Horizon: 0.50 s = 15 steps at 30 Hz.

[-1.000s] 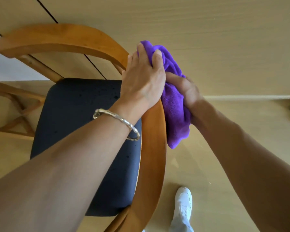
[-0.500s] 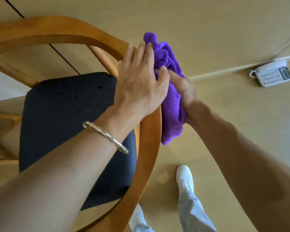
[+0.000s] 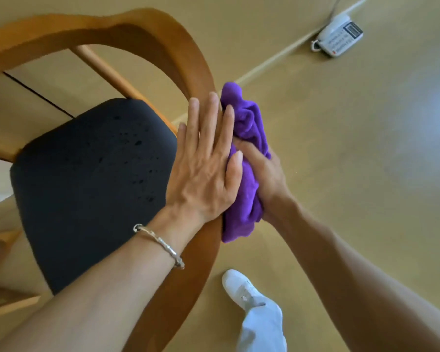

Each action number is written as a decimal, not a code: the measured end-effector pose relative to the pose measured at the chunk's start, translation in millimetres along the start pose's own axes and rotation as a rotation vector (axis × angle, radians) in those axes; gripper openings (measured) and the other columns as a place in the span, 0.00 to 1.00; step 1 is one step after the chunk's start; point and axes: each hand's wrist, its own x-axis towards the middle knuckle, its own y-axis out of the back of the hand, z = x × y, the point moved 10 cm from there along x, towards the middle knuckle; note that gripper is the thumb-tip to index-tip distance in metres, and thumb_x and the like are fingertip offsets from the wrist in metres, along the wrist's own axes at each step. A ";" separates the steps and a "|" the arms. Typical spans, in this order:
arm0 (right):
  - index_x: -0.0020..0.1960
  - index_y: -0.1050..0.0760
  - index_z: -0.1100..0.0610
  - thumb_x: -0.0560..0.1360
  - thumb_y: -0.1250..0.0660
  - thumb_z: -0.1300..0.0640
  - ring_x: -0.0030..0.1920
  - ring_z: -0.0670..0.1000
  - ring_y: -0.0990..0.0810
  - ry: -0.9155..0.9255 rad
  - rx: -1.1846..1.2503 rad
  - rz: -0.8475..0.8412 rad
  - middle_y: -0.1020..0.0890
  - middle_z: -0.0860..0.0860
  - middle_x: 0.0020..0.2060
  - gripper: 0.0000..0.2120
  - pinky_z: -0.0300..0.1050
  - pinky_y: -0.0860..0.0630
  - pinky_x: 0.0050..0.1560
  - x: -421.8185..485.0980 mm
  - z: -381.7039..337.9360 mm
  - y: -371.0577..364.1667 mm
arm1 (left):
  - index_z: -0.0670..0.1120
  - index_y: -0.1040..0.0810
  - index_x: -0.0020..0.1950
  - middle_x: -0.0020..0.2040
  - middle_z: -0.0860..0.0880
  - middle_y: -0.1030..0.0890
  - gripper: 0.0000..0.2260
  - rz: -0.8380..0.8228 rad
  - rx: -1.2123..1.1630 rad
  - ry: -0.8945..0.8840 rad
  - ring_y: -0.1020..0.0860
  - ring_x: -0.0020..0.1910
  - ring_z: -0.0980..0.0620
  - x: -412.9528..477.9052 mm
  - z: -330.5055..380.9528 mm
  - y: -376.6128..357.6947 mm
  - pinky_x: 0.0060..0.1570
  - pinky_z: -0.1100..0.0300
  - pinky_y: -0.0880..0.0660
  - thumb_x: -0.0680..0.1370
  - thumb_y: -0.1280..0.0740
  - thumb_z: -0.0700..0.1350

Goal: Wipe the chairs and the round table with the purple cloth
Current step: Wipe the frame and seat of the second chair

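Head: right hand (image 3: pixel 267 176) bunches cloth (image 3: pixel 249 118); looks soft, light, limp, so grip it wadded. Left hand (image 3: pixel 203 168) flat, bracing stiff chair rail (image 3: pixel 196 72).

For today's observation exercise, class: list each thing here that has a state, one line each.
purple cloth: bunched, held against the chair rail
right hand: gripping the purple cloth
left hand: flat, fingers straight, on the chair rail
seat: flecked with darker spots
bracelet: on the left wrist
telephone: on the floor

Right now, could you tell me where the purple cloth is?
Head view, centre: the purple cloth is bunched against the chair's curved backrest, gripped by the right hand.
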 end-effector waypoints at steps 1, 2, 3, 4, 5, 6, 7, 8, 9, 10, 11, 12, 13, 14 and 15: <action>0.57 0.21 0.60 0.73 0.29 0.54 0.55 0.59 0.18 -0.004 0.034 0.008 0.18 0.61 0.54 0.15 0.57 0.24 0.61 -10.2 9.6 2.6 | 0.39 0.48 0.76 0.76 0.38 0.50 0.27 -0.023 -0.010 -0.012 0.54 0.75 0.38 -10.2 2.5 -3.4 0.71 0.42 0.48 0.80 0.56 0.51; 0.57 0.21 0.60 0.73 0.29 0.54 0.56 0.59 0.19 0.006 0.059 0.016 0.19 0.62 0.55 0.16 0.57 0.24 0.61 -20.5 15.6 3.4 | 0.39 0.50 0.76 0.77 0.39 0.52 0.28 -0.044 -0.031 -0.025 0.55 0.75 0.40 -19.1 4.7 -5.1 0.72 0.43 0.50 0.79 0.56 0.52; 0.58 0.22 0.61 0.73 0.29 0.53 0.56 0.59 0.19 0.025 0.073 0.020 0.20 0.62 0.56 0.17 0.56 0.24 0.61 -30.4 19.8 3.3 | 0.39 0.51 0.76 0.77 0.41 0.53 0.29 -0.066 -0.068 -0.037 0.56 0.76 0.43 -27.9 6.7 -5.7 0.72 0.46 0.53 0.79 0.57 0.53; 0.58 0.22 0.61 0.73 0.29 0.53 0.56 0.59 0.19 0.045 0.077 0.023 0.20 0.63 0.57 0.17 0.56 0.24 0.61 -40.9 23.6 2.9 | 0.40 0.53 0.76 0.77 0.43 0.54 0.30 -0.096 -0.117 -0.048 0.57 0.76 0.47 -38.0 9.1 -6.4 0.73 0.48 0.55 0.78 0.58 0.54; 0.58 0.23 0.62 0.72 0.29 0.53 0.57 0.60 0.19 0.062 0.089 0.031 0.21 0.63 0.57 0.18 0.56 0.24 0.61 -52.9 28.0 3.5 | 0.41 0.56 0.76 0.77 0.45 0.56 0.30 -0.138 -0.169 -0.051 0.59 0.76 0.51 -50.6 10.3 -8.2 0.73 0.51 0.57 0.78 0.60 0.55; 0.59 0.23 0.63 0.73 0.29 0.53 0.57 0.60 0.19 0.068 0.115 0.036 0.21 0.64 0.57 0.18 0.57 0.24 0.61 -63.4 34.6 4.3 | 0.43 0.57 0.77 0.78 0.47 0.57 0.30 -0.171 -0.211 -0.048 0.60 0.75 0.54 -63.9 9.4 -10.7 0.73 0.53 0.59 0.77 0.61 0.56; 0.59 0.23 0.63 0.73 0.29 0.54 0.57 0.60 0.19 0.066 0.150 0.039 0.21 0.64 0.58 0.18 0.57 0.24 0.61 -72.7 42.5 4.6 | 0.45 0.59 0.77 0.78 0.49 0.57 0.31 -0.195 -0.232 -0.048 0.60 0.75 0.56 -76.4 7.5 -12.8 0.73 0.54 0.60 0.77 0.61 0.57; 0.59 0.24 0.63 0.73 0.30 0.54 0.57 0.61 0.20 0.071 0.180 0.047 0.21 0.65 0.58 0.18 0.58 0.25 0.62 -82.5 49.5 5.0 | 0.46 0.59 0.77 0.78 0.49 0.57 0.31 -0.221 -0.234 -0.059 0.61 0.75 0.57 -87.4 7.1 -13.9 0.73 0.55 0.61 0.76 0.62 0.58; 0.60 0.24 0.63 0.74 0.30 0.55 0.58 0.61 0.20 0.081 0.196 0.062 0.22 0.65 0.58 0.18 0.58 0.25 0.62 -92.0 56.6 6.6 | 0.46 0.60 0.76 0.78 0.50 0.57 0.31 -0.247 -0.229 -0.085 0.61 0.75 0.58 -96.7 8.9 -14.9 0.73 0.55 0.61 0.76 0.62 0.58; 0.60 0.24 0.63 0.74 0.30 0.56 0.58 0.61 0.20 0.098 0.198 0.072 0.22 0.65 0.58 0.17 0.59 0.25 0.62 -101.4 62.5 6.9 | 0.47 0.60 0.77 0.78 0.50 0.57 0.31 -0.265 -0.213 -0.115 0.61 0.75 0.58 -105.2 10.3 -14.9 0.72 0.55 0.61 0.76 0.62 0.58; 0.60 0.25 0.63 0.75 0.31 0.56 0.58 0.62 0.21 0.114 0.206 0.080 0.22 0.65 0.58 0.16 0.59 0.25 0.62 -109.7 67.7 5.9 | 0.47 0.59 0.77 0.78 0.50 0.56 0.31 -0.270 -0.194 -0.137 0.60 0.75 0.58 -111.9 10.1 -13.9 0.72 0.56 0.61 0.77 0.62 0.58; 0.59 0.25 0.63 0.75 0.31 0.56 0.58 0.62 0.21 0.124 0.224 0.095 0.22 0.66 0.58 0.16 0.59 0.25 0.62 -116.8 72.7 5.1 | 0.47 0.58 0.77 0.78 0.50 0.55 0.30 -0.270 -0.183 -0.159 0.60 0.75 0.58 -116.5 9.8 -12.3 0.72 0.56 0.61 0.77 0.61 0.58; 0.59 0.24 0.63 0.75 0.31 0.56 0.58 0.62 0.20 0.134 0.247 0.117 0.22 0.66 0.58 0.15 0.58 0.24 0.61 -123.2 78.4 5.5 | 0.47 0.56 0.77 0.78 0.50 0.54 0.30 -0.272 -0.187 -0.187 0.59 0.75 0.58 -120.3 11.2 -11.1 0.73 0.56 0.60 0.77 0.61 0.58; 0.58 0.24 0.64 0.75 0.31 0.56 0.56 0.61 0.19 0.145 0.272 0.139 0.22 0.66 0.57 0.15 0.57 0.23 0.60 -129.1 83.9 5.9 | 0.47 0.55 0.77 0.78 0.50 0.53 0.30 -0.274 -0.204 -0.213 0.59 0.75 0.58 -123.6 12.8 -10.7 0.73 0.56 0.59 0.77 0.60 0.58; 0.57 0.24 0.64 0.75 0.31 0.56 0.54 0.60 0.19 0.156 0.297 0.163 0.21 0.66 0.56 0.15 0.55 0.22 0.58 -134.2 88.5 6.2 | 0.47 0.54 0.77 0.78 0.50 0.53 0.30 -0.277 -0.226 -0.233 0.58 0.75 0.57 -125.9 13.9 -10.6 0.73 0.56 0.58 0.77 0.59 0.58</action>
